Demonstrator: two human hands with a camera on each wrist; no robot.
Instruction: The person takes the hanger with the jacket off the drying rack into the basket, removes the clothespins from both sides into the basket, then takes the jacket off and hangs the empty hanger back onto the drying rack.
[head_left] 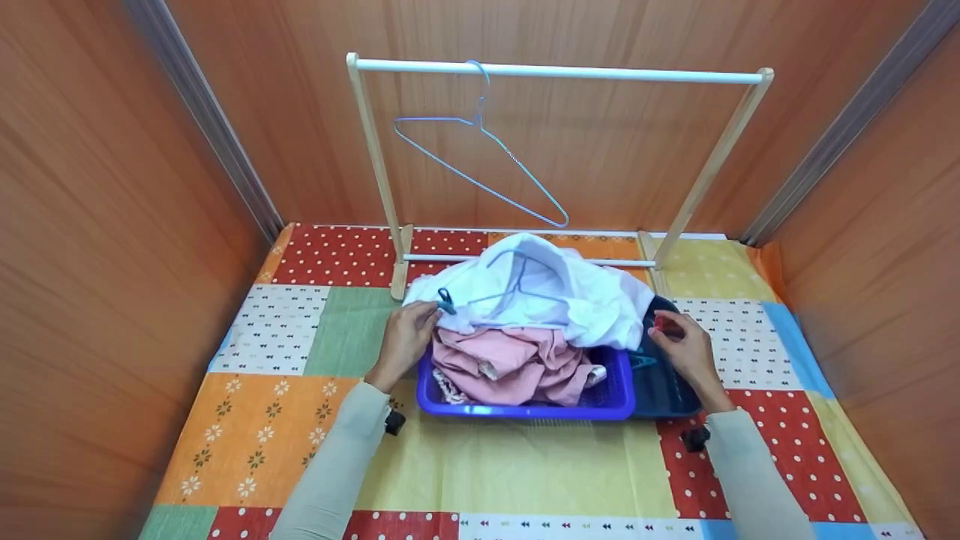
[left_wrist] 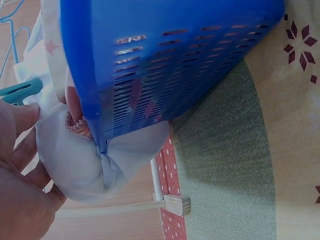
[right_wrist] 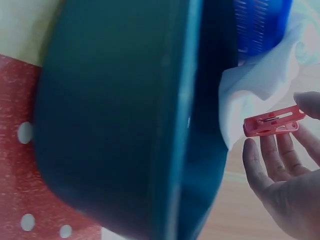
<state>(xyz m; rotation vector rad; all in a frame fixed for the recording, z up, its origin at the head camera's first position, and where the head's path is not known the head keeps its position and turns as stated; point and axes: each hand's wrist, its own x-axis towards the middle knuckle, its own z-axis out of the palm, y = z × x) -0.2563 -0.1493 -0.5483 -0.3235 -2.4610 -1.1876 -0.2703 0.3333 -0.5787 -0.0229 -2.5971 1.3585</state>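
A white shirt (head_left: 607, 307) lies bunched over a purple-blue basket (head_left: 525, 411), with a blue wire hanger (head_left: 517, 289) at its neck opening. At the shirt's left side my left hand (head_left: 407, 337) pinches the cloth, right beside a teal clothespin (left_wrist: 22, 92) that sits at the fabric. My right hand (head_left: 686, 349) pinches a red clothespin (right_wrist: 272, 122) between thumb and fingers, close to the shirt's right end and over the dark tub (right_wrist: 115, 120). Pink clothing (head_left: 517, 367) fills the basket under the shirt.
Behind the basket stands a wooden rack with a white rail (head_left: 600, 73). A second wire hanger (head_left: 487, 180) hangs tilted from that rail. Another teal clothespin (head_left: 641, 361) is in the tub. Wood panels (head_left: 82, 262) enclose the patchwork cloth (head_left: 255, 427) on the table.
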